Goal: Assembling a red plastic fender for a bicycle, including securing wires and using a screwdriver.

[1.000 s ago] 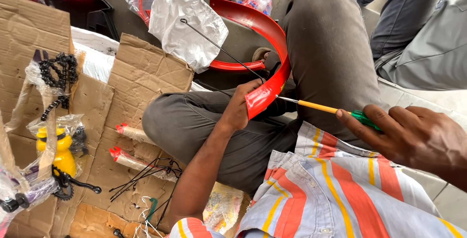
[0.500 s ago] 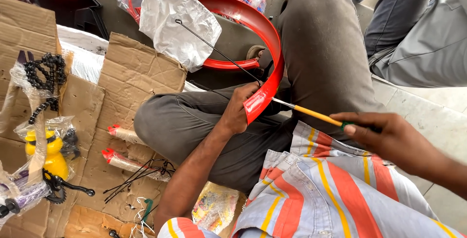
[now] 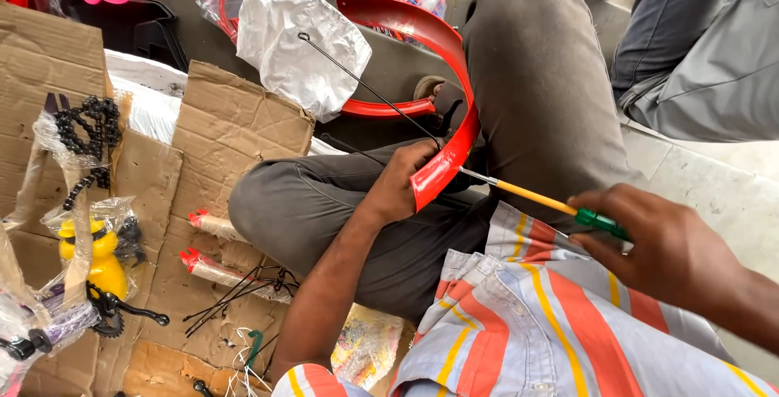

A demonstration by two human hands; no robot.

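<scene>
one red curved mudguard (image 3: 442, 89), one screwdriver (image 3: 540, 200), two hands (image 3: 402, 182) (image 3: 661, 247), one white plastic bag (image 3: 296, 40), one yellow toy (image 3: 97, 255)

The red mudguard (image 3: 442, 105) at the centre of the frame looks like glossy painted metal, smooth, with a thin dark metal rod (image 3: 369, 89) on it. My screwdriver (image 3: 535, 198) has a shiny yellow shaft and a green plastic handle. At left lies rough, matt brown cardboard (image 3: 235, 137); above it, a crinkled white plastic bag (image 3: 296, 40).
</scene>
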